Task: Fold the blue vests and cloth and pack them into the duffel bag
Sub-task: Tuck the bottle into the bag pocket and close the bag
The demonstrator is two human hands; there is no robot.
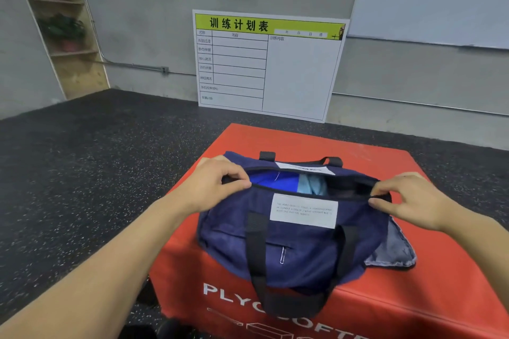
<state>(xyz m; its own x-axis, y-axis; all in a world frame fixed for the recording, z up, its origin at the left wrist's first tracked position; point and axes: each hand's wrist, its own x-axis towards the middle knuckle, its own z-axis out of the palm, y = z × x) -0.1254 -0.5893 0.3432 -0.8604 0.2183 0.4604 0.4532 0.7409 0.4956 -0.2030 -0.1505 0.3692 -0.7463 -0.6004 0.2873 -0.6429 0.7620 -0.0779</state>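
Observation:
A navy duffel bag (297,250) with black straps lies on a red plyo box (440,300). Its top zipper opening is wide open. Inside I see a folded bright blue vest (275,182) and a light blue cloth (312,184) beside it. My left hand (213,183) pinches the left end of the zipper opening. My right hand (410,198) pinches the right end of the opening, at the zipper line. A grey fabric flap (394,248) sticks out from under the bag's right side.
A white training-plan board (270,63) leans against the grey wall behind the box. Dark speckled rubber floor (82,173) surrounds the box. A wooden shelf with plants (60,25) stands at the far left, and a whiteboard (440,3) hangs at the upper right.

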